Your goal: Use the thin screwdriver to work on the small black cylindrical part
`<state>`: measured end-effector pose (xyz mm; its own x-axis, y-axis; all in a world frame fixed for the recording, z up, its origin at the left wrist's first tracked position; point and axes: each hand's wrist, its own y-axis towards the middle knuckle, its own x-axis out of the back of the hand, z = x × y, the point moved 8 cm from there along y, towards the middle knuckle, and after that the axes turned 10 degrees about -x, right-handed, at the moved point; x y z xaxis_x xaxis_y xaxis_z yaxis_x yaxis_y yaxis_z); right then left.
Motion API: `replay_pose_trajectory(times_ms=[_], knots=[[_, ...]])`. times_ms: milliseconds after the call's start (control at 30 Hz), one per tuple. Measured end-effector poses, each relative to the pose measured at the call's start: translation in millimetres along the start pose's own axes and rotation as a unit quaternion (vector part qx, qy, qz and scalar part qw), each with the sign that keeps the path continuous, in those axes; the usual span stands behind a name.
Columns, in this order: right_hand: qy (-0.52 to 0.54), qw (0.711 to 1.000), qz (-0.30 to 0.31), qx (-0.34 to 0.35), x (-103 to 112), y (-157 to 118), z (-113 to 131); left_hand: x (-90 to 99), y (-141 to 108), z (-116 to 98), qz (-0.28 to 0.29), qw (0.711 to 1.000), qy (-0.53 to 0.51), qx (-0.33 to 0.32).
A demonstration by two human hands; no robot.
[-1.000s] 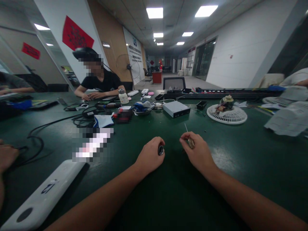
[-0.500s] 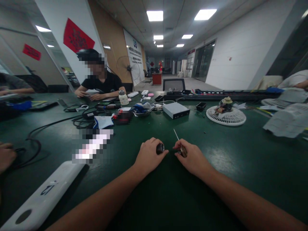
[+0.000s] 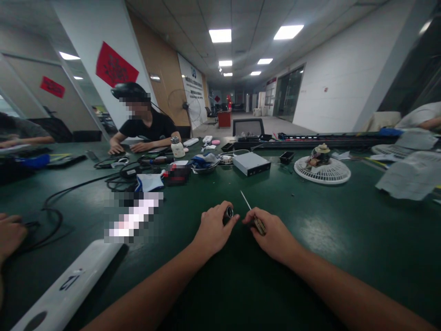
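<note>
My left hand (image 3: 214, 227) is wrapped round a small dark cylinder (image 3: 228, 212) whose round, metal-rimmed end faces right; its exact kind does not show, and most of it is hidden by my fingers. Close by on the right, my right hand (image 3: 270, 230) grips a screwdriver (image 3: 260, 225) by its brownish handle. The thin bright shaft points up and left, away from me, and touches nothing. A narrow gap separates the two hands, both just above the green table (image 3: 193, 294).
A grey optical drive (image 3: 251, 163) lies ahead, with a white fan grille and motor (image 3: 322, 168) to its right. Cloths, cables and a bottle (image 3: 177, 148) crowd the left side. A long white device (image 3: 70, 285) lies near left. Another person (image 3: 146, 126) sits across the table.
The screwdriver's shaft has swung further left, and more of its handle shows. The cylinder's open end has turned a little more toward view. The whole scene sits slightly lower.
</note>
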<state>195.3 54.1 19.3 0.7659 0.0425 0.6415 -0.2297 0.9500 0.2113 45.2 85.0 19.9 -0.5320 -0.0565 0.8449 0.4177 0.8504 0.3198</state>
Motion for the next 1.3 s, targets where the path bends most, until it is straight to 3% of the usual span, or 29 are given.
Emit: replay_pose_trajectory(times_ms=[500,733,1033,1300], knots=[[-0.008,1.000,0.000,-0.029,-0.3,1.6,-3.0,0.5,-6.2,-4.6,0.011,1.000,-0.015,-0.014],[0.014,0.999,-0.035,-0.022,5.4,2.1,-1.6,-4.1,-5.8,-10.6,0.045,0.997,-0.017,-0.054],[0.044,0.996,-0.078,0.008,14.0,-3.1,8.5,-11.7,-10.1,-31.2,0.101,0.982,-0.046,-0.151],[0.036,0.997,-0.073,0.017,10.8,-2.8,10.2,-11.1,-11.2,-35.1,0.122,0.979,-0.068,-0.149]])
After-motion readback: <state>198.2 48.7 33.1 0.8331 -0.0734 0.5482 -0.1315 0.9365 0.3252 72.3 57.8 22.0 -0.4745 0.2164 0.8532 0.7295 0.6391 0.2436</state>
